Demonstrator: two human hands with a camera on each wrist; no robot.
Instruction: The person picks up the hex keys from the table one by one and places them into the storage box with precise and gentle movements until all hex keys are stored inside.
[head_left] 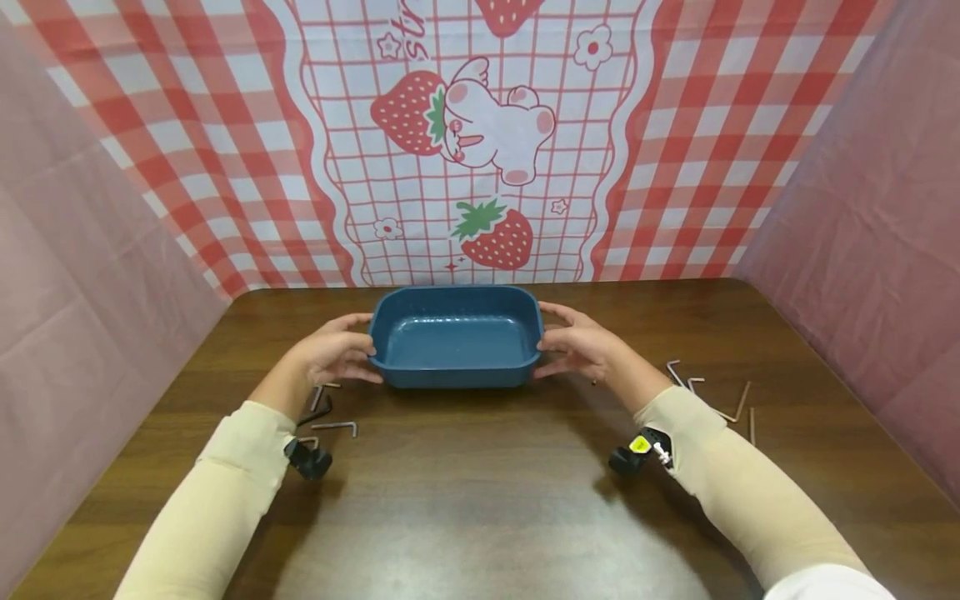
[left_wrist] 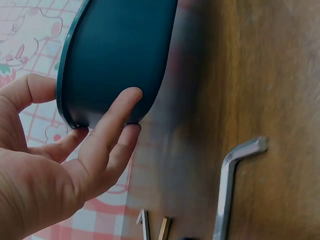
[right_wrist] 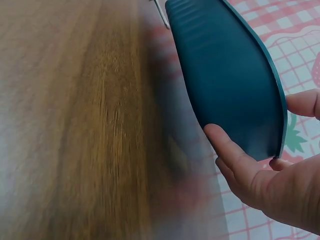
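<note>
A dark blue rectangular plastic bin (head_left: 456, 342) is at the far middle of the table, its open top facing up and nothing visible inside. My left hand (head_left: 335, 352) grips its left end, with the thumb at the rim and fingers on the outer wall. At the opposite end my right hand (head_left: 583, 343) holds the bin the same way. Both wrist views show a gap between the bin's underside and the wood, so it appears raised slightly. Close to my left wrist lies a silver hex key (left_wrist: 226, 185), beside other hex keys.
The brown wooden table (head_left: 465, 483) carries several hex keys on both sides, including a bronze one (head_left: 742, 402) and a silver one (head_left: 673, 371) by the right forearm. A red-and-white checked cloth (head_left: 697, 150) hangs behind, with pink cloth (head_left: 862, 183) at the sides.
</note>
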